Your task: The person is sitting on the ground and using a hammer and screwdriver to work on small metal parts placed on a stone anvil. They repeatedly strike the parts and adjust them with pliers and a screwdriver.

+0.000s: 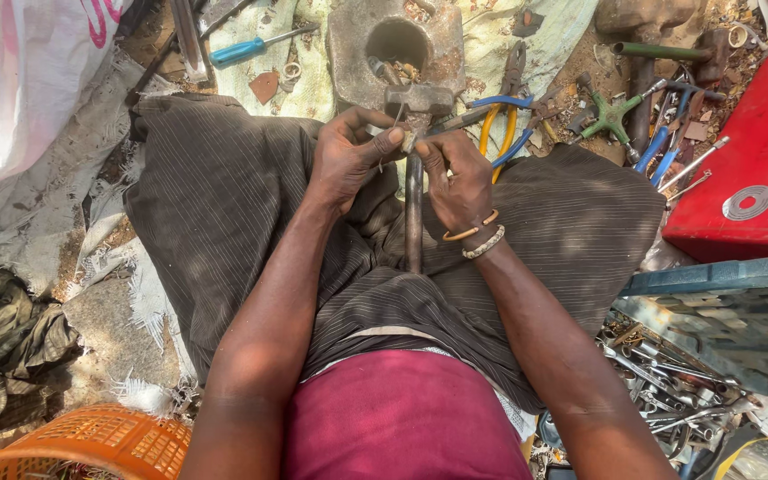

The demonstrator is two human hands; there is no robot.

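I sit on the ground with a metal hammer (414,191) lying between my knees, its head pointing away from me. My left hand (348,156) pinches a small thin metal piece (396,120) just over the hammer head. Close beside it, my right hand (460,178), with two bangles on the wrist, grips the same small part against the hammer's top. A heavy metal block with a round hole (393,44) stands just beyond both hands.
Blue and yellow handled pliers (504,120) lie right of the hands, a blue screwdriver (246,49) at the far left. A red box (753,160), a blue-grey crate (731,311), several loose spanners (668,382), an orange basket (91,444) and a white bag (33,76) surround me.
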